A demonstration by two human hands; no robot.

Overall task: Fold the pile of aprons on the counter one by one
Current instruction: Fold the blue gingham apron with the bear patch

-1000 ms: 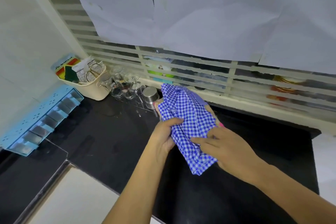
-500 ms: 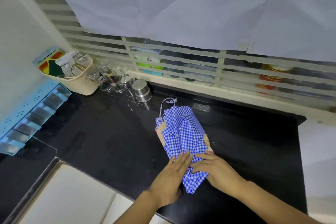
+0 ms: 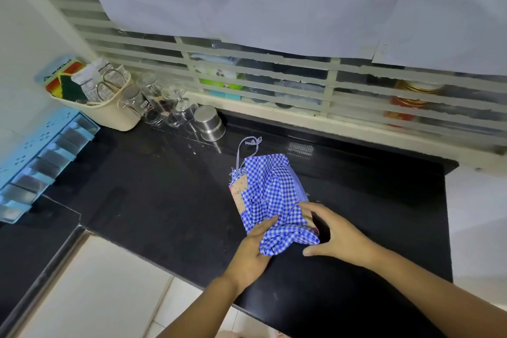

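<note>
Blue-and-white gingham cloth apron [image 3: 271, 186] bunched on the glossy black stone table [image 3: 151, 200], on the near side of the upturned steel cup [image 3: 209, 123], striped tie cord [image 3: 248, 151] looping toward that cup. Left hand [image 3: 252, 252], grip clamped on the apron's near end. Right hand [image 3: 337, 236], grip apart, spread fingertips [image 3: 304, 207] touching the apron's edge away from the cup.

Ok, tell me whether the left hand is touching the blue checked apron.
Touching. The head view shows the left hand with its fingers lying on the apron, whose lower fold drapes over that hand.
</note>
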